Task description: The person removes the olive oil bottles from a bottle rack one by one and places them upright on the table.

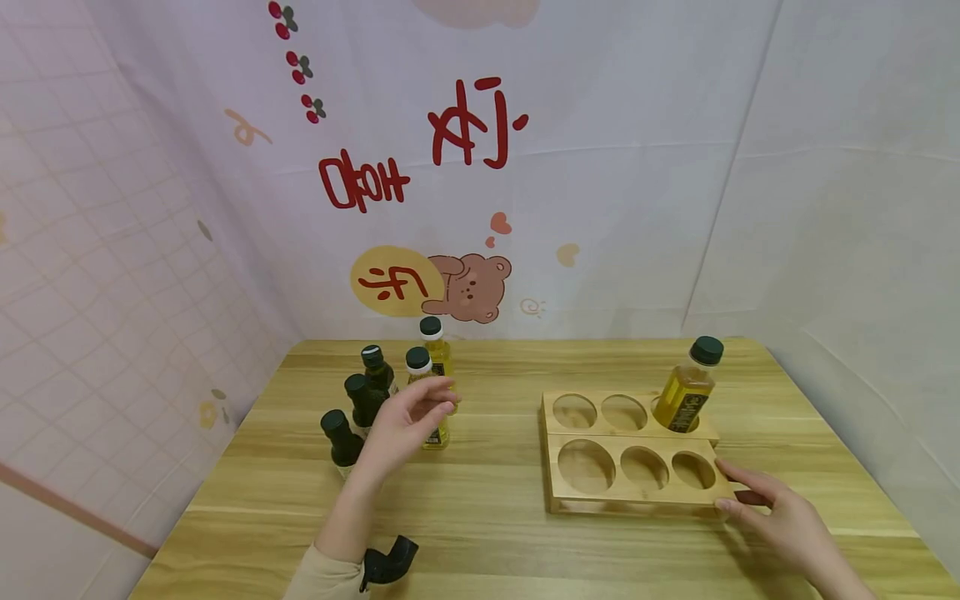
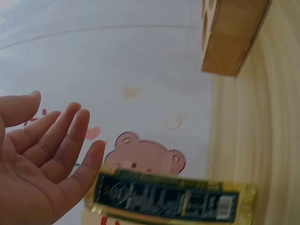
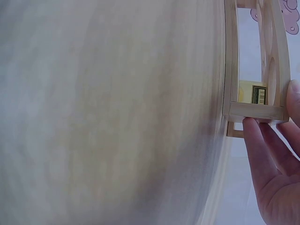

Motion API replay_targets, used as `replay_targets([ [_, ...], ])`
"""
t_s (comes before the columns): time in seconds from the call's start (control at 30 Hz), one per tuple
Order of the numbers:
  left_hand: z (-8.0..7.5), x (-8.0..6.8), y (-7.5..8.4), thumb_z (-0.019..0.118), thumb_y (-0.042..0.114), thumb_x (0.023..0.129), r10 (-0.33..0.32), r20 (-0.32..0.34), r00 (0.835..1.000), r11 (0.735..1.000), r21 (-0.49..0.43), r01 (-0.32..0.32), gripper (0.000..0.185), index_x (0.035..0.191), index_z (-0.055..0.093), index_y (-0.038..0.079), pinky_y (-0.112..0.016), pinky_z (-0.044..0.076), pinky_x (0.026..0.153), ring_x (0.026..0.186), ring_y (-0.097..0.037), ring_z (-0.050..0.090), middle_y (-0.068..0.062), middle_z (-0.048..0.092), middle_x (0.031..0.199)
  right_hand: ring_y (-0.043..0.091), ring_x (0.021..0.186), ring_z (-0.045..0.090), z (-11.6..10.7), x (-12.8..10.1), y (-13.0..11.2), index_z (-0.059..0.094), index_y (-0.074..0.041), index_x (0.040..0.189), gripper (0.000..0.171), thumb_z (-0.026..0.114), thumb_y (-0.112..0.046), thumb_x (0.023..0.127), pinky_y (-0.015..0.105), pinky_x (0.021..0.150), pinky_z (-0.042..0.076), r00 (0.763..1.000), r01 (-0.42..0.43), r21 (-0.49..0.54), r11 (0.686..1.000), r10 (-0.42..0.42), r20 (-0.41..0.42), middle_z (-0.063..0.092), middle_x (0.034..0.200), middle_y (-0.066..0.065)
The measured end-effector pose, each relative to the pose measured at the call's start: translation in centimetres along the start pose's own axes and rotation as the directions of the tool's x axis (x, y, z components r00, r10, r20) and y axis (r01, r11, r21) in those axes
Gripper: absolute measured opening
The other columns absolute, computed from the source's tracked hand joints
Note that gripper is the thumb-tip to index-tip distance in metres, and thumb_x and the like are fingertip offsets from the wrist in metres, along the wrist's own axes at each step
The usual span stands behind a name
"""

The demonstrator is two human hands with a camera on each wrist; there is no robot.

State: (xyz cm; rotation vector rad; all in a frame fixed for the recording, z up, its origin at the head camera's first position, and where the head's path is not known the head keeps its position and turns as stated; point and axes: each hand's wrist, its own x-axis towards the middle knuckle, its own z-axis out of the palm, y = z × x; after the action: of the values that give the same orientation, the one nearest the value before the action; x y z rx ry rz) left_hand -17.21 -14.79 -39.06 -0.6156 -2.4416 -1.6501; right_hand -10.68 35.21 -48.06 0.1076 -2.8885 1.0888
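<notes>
My right hand (image 1: 783,525) grips the right end of a two-tier wooden bottle rack (image 1: 630,435); in the right wrist view its fingertips (image 3: 251,126) meet the rack's end panel, with another digit at the top edge. One oil bottle with a dark green cap (image 1: 686,387) leans in the back right hole. My left hand (image 1: 405,429) hovers at the left with relaxed fingers and nothing in its grasp. It partly hides a clear bottle of yellow oil (image 1: 437,435), whose dark label (image 2: 164,199) shows below the hand in the left wrist view.
Another yellow oil bottle (image 1: 432,333) stands behind. Several dark green bottles (image 1: 345,440) line up left of my left hand. The rack's other holes (image 1: 587,467) hold no bottles. A printed cloth (image 1: 600,167) hangs behind the wooden table (image 1: 480,533).
</notes>
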Motion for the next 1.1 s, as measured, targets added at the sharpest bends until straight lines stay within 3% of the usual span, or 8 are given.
replay_targets([
  [0.27, 3.9, 0.7, -1.0, 0.063, 0.011, 0.098, 0.046, 0.121, 0.992, 0.996, -0.080, -0.036, 0.034, 0.130, 0.061, 0.001, -0.028, 0.054, 0.084, 0.101, -0.026, 0.067, -0.013, 0.070, 0.110, -0.005, 0.087, 0.059, 0.2, 0.1, 0.2, 0.055, 0.001, 0.138, 0.062, 0.077, -0.027, 0.087, 0.023, 0.067, 0.052, 1.000, 0.009, 0.003, 1.000, -0.009, -0.014, 0.056, 0.131, 0.029],
  [0.5, 7.2, 1.3, -1.0, 0.062, 0.013, 0.099, 0.037, 0.192, 0.981, 0.998, -0.064, -0.025, 0.032, 0.129, 0.062, 0.002, -0.029, 0.055, 0.081, 0.096, -0.020, 0.068, -0.008, 0.071, 0.106, -0.005, 0.088, 0.059, 0.0, 0.0, 0.2, 0.053, 0.001, 0.140, 0.064, 0.076, -0.028, 0.088, 0.023, 0.067, 0.053, 1.000, -0.015, 0.022, 1.000, 0.015, 0.009, 0.054, 0.134, 0.030],
  [0.7, 10.4, 2.0, -0.5, 0.064, 0.014, 0.098, 0.023, 0.226, 0.974, 0.996, -0.087, -0.004, 0.029, 0.126, 0.065, 0.005, -0.025, 0.054, 0.079, 0.092, -0.020, 0.069, -0.004, 0.072, 0.103, -0.005, 0.088, 0.059, 0.0, 0.1, 0.2, 0.054, 0.001, 0.140, 0.063, 0.076, -0.027, 0.088, 0.024, 0.067, 0.053, 1.000, -0.014, 0.026, 1.000, 0.013, 0.010, 0.054, 0.134, 0.030],
  [1.1, 16.1, 2.8, 0.5, 0.065, 0.009, 0.097, 0.083, 0.258, 0.963, 0.979, -0.201, -0.030, 0.028, 0.122, 0.065, -0.001, -0.021, 0.053, 0.081, 0.091, -0.014, 0.068, -0.011, 0.072, 0.100, -0.004, 0.088, 0.060, 0.1, 0.2, 0.1, 0.055, 0.002, 0.138, 0.062, 0.077, -0.025, 0.087, 0.024, 0.067, 0.053, 1.000, -0.001, 0.036, 0.999, 0.002, -0.002, 0.054, 0.133, 0.030],
])
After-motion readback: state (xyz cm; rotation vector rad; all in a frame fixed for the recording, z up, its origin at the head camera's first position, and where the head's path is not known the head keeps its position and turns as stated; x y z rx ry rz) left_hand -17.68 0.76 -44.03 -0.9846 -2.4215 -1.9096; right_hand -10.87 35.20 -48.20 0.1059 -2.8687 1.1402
